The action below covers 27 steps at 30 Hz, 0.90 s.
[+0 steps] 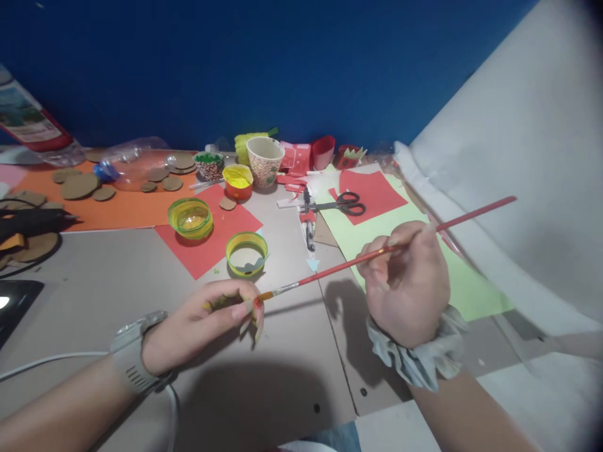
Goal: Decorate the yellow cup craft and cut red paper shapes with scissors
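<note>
My right hand [409, 282], with a grey scrunchie at the wrist, is closed around a long red paintbrush [339, 270]. The brush slants down to the left, and its bristles meet the fingertips of my left hand [221, 307]. That hand wears a grey watch [136, 351], has yellow-green smears, and is pinched. A small red spot shows at its fingertips; whether it is paint or a tiny object I cannot tell. Just beyond the left hand stands a yellow-green ring [245, 271] on the table. Farther back sits a yellow-green bowl [191, 220] on red paper [226, 229].
Small cups of yellow paint [238, 182] and green paint [210, 166] stand near a patterned paper cup [266, 163]. Scissors [346, 204] lie on coloured paper. Cardboard discs [80, 186], a glue gun [32, 220] and a tilted bottle [38, 119] are at left.
</note>
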Tool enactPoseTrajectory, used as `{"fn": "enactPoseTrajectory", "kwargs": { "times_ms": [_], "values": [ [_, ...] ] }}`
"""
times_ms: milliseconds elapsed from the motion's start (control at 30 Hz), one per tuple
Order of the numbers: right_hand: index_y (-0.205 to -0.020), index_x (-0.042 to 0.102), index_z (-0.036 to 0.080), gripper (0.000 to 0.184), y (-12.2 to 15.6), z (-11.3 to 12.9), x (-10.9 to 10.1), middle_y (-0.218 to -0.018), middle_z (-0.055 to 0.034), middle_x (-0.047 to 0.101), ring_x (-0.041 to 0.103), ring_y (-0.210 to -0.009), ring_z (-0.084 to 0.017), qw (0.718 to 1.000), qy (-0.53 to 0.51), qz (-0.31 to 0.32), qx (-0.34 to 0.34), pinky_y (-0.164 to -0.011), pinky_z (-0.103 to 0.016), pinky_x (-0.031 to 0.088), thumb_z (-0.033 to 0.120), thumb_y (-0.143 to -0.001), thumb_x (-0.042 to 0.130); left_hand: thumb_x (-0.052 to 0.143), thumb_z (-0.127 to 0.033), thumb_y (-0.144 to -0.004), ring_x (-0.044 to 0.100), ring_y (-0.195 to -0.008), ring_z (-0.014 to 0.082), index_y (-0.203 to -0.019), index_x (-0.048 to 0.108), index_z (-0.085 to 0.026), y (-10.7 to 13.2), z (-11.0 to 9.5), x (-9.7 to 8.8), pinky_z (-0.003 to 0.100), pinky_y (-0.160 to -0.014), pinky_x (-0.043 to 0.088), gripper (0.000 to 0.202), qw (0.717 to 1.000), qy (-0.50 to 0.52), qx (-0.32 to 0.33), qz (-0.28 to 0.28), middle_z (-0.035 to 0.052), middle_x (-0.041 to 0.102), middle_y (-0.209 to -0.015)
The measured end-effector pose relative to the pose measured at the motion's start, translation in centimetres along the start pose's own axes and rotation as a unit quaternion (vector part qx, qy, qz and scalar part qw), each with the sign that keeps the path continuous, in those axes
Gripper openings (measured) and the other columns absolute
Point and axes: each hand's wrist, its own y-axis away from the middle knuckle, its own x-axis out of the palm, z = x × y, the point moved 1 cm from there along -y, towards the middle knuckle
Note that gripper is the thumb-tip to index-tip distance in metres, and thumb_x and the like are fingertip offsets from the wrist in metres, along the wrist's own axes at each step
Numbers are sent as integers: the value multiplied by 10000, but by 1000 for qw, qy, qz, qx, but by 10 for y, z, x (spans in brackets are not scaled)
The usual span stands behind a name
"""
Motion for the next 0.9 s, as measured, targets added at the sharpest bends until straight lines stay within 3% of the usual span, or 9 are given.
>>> {"fn": "enactPoseTrajectory", "kwargs": {
  "times_ms": [133, 333, 533, 700, 800, 867, 900],
  "values": [
    [-697, 567, 205, 351, -1, 1, 0, -403, 74, 458, 297, -299, -70, 1000, -9, 13, -5, -337, -189, 270, 397, -977, 480, 530, -335, -950, 554, -707, 153, -834, 609, -156, 0, -1, 1, 282, -665, 433, 227, 1000, 4, -5, -3, 52, 639, -796],
    [-706, 575, 207, 332, -2, 0, -1, -435, 70, 442, 347, -338, -82, 1000, 16, 12, -19, -345, -195, 271, 405, -965, 513, 528, -351, -949, 571, -739, 164, -840, 611, -157, -1, -3, 0, 288, -688, 440, 237, 1000, -23, -8, -3, 56, 642, -812],
    [-734, 573, 234, 340, 0, 0, -3, -444, 64, 472, 345, -335, -96, 999, 17, 25, -15, -355, -210, 271, 392, -1001, 433, 538, -338, -948, 569, -749, 153, -853, 611, -165, 0, 0, -1, 277, -700, 438, 211, 1000, -11, -10, -11, 43, 640, -816],
    [-670, 550, 212, 340, -9, 3, -6, -440, 72, 429, 301, -330, -81, 998, 36, -39, -36, -355, -221, 227, 385, -960, 510, 527, -341, -954, 550, -732, 150, -848, 611, -159, 0, -1, -1, 278, -678, 428, 226, 1000, -16, -9, -6, 47, 634, -807],
    [-681, 553, 213, 327, -12, 6, -8, -471, 67, 418, 332, -338, -87, 989, 81, -94, -82, -351, -234, 215, 373, -961, 498, 510, -338, -961, 554, -722, 155, -838, 598, -161, 0, -4, 1, 285, -675, 439, 232, 1000, -23, 4, -9, 48, 628, -791],
    [-745, 583, 219, 257, -9, 8, -11, -585, 45, 480, 432, -391, -96, 969, 156, -102, -160, -388, -246, 295, 300, -968, 483, 498, -315, -967, 561, -731, 158, -861, 591, -167, 1, -3, 2, 291, -686, 453, 204, 999, -35, 27, -17, 47, 618, -804],
    [-804, 602, 226, 207, -7, 7, -12, -652, 33, 512, 494, -449, -108, 954, 205, -76, -205, -436, -258, 359, 252, -966, 476, 493, -298, -969, 563, -740, 159, -892, 588, -175, 3, -2, 2, 293, -693, 460, 173, 998, -42, 42, -21, 45, 611, -819]
  ]
}}
